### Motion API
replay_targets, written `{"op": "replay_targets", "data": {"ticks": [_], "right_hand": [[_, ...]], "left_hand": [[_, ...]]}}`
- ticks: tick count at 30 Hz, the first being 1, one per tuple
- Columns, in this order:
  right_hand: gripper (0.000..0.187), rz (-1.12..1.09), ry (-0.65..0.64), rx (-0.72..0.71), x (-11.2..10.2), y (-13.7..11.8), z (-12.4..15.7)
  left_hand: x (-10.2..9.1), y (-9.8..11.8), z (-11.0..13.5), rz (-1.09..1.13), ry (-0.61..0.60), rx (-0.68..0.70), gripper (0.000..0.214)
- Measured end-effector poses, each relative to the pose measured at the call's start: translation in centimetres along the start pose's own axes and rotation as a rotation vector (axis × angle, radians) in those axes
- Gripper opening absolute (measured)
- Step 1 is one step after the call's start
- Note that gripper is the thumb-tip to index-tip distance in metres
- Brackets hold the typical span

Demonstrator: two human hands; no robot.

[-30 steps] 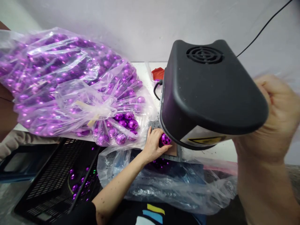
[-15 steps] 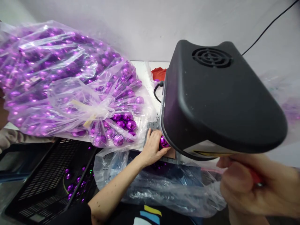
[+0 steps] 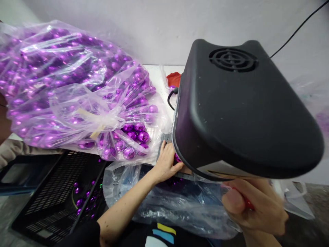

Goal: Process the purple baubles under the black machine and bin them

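Observation:
My left hand [image 3: 167, 161] is closed around a shiny purple ball [image 3: 177, 158], pressing it against a brown pad [image 3: 187, 171] on a grey metal base. Most of that ball is hidden by my fingers and by the black machine housing [image 3: 246, 113] above it, which has a round vent on top and resembles a bench drill press. Below the housing's right side, my right hand [image 3: 257, 206] is wrapped around a red-ended lever handle [image 3: 249, 204]. The machine's working tip is out of sight under the housing.
A large tied clear bag [image 3: 77, 85] of purple balls covers the table's left. A black crate [image 3: 41, 202] with several small purple balls stands below it. Clear plastic [image 3: 180, 202] hangs at the table's front. Someone's sleeve [image 3: 15, 150] shows at far left.
My right hand has swung left with the lever handle, closer to my body. My left hand stays at the ball, which now shows less beside the housing. The view has shifted slightly.

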State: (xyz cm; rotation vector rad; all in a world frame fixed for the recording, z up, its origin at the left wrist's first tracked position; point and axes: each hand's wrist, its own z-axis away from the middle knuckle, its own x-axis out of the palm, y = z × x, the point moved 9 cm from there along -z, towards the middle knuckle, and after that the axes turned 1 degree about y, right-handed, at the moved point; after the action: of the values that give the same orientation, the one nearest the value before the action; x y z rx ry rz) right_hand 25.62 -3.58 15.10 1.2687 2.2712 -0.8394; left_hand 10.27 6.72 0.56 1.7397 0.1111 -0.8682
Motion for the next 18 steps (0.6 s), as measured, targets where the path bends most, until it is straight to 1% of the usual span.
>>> {"op": "replay_targets", "data": {"ticks": [4, 6, 8, 10, 15, 16, 18], "right_hand": [[0.004, -0.037, 0.071, -0.091, 0.2, -0.3, 0.5], [0.007, -0.07, 0.096, -0.105, 0.3, -0.3, 0.7], [0.013, -0.086, 0.12, -0.099, 0.5, -0.3, 0.8], [0.014, -0.092, 0.145, -0.09, 1.1, -0.2, 1.0], [0.006, -0.063, 0.16, -0.054, 3.3, 0.6, 1.1], [0.01, -0.068, 0.148, -0.041, 3.4, 0.8, 1.0], [0.019, -0.091, 0.109, -0.003, 2.8, 1.1, 0.2]], "left_hand": [[0.1, 0.0, 0.0, 0.0, -0.008, 0.0, 0.047], [0.1, 0.0, 0.0, 0.001, -0.011, -0.001, 0.047], [0.1, 0.0, -0.1, 0.003, -0.012, 0.0, 0.047], [0.1, 0.1, -0.1, 0.005, -0.01, 0.001, 0.047], [0.0, 0.0, -0.1, 0.008, 0.004, -0.005, 0.044], [0.0, 0.0, -0.1, 0.009, 0.006, -0.008, 0.042], [0.0, -0.1, 0.0, 0.012, 0.009, -0.011, 0.041]]}}
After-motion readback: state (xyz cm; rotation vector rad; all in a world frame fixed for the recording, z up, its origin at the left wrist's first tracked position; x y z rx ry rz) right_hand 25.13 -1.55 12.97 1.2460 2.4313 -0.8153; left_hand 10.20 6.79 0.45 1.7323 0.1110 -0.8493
